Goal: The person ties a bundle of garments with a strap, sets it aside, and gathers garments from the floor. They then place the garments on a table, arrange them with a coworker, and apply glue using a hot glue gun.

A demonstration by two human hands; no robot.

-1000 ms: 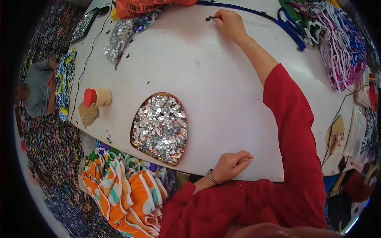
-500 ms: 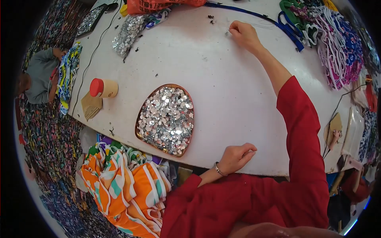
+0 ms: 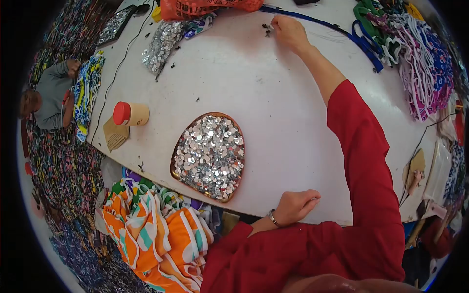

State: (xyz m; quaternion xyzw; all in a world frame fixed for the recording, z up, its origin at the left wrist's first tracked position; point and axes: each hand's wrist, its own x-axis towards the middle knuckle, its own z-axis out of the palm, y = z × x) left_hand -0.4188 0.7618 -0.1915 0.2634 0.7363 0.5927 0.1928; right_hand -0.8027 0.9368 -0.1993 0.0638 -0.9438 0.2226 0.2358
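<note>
My right hand (image 3: 290, 33) is stretched to the far part of the white table (image 3: 293, 127), its fingers curled together and lowered close to the tabletop. Small dark scraps (image 3: 266, 30) lie just left of its fingertips. Whatever those fingers may hold is hidden. Near the front edge, my left hand (image 3: 296, 206), with a metal bracelet at the wrist, rests with its fingers closed; I cannot make out anything in them. To its left stands a rounded brown-rimmed tray (image 3: 243, 168) full of shiny silver sequin-like discs (image 3: 210, 154).
A red-lidded jar (image 3: 132, 114) sits by folded cardboard (image 3: 116, 133) on the left. Far back are a bag of silver discs (image 3: 162, 46), an orange-red bag (image 3: 205, 7) and a blue strap (image 3: 337, 31). Fabric (image 3: 425, 63) piles up right; orange cloth (image 3: 161, 234) hangs front left. A person (image 3: 53, 95) is at left.
My right hand has moved farther away and left, up to the dark scraps. My left hand stays closed near the front edge. The whole view has shifted slightly.
</note>
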